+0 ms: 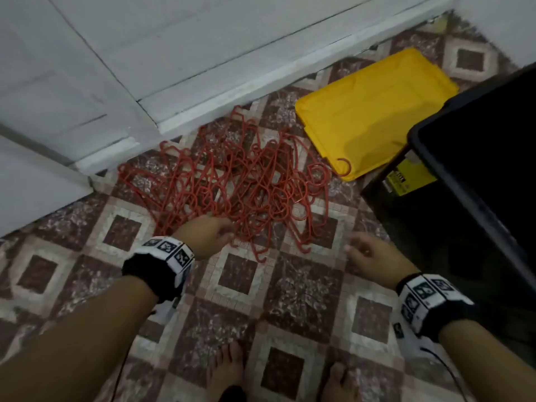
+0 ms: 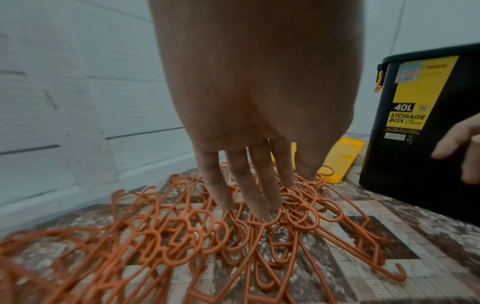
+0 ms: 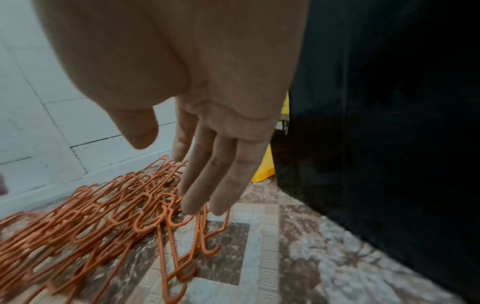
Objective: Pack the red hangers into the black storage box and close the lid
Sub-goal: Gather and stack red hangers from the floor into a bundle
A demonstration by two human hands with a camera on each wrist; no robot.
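A: Hands? Left hand point(image 2: 249, 123), fingers point(image 2: 259, 195) straight and released, reaches down onto the near edge of the hangers point(image 1: 232, 184); right hand point(image 3: 207, 133) hangs slack, holding nothing, just right of them.

B: Box point(image 1: 478, 169)?

A: Open at right of frame, inside too dark to tell. Lid point(image 1: 374, 111) lies flat at upper right, one hook on it. Patterned tile floor point(image 1: 304, 294), white wall point(image 1: 145, 53) upper left.

The black storage box point(image 1: 478, 181) was cut off by the head view's right edge, and its inside was lost in darkness. Whether the left hand point(image 1: 207, 232) touched the red hangers point(image 1: 232, 181) could not be told. The small print under the box label point(image 2: 413, 92) was blurred.
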